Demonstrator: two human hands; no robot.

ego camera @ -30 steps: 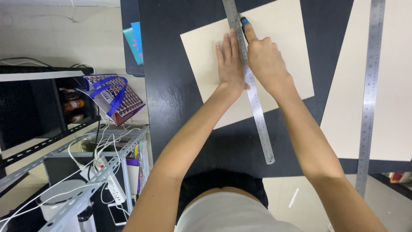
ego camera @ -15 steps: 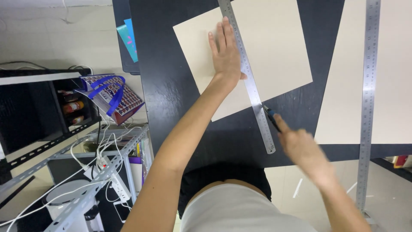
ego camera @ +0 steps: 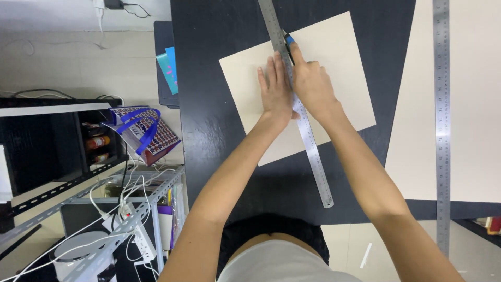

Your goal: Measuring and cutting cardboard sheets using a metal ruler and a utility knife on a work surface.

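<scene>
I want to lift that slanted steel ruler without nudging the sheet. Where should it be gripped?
Probably the near end of the steel ruler, coming from the person's side: that part lies flat on the bare black mat, past the beige sheet, clear of both hands.

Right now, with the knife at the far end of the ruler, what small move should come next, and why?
Probably draw the knife toward the body along the ruler. The right hand holds it near the far edge of the beige sheet, and the left hand presses the ruler flat.
</scene>
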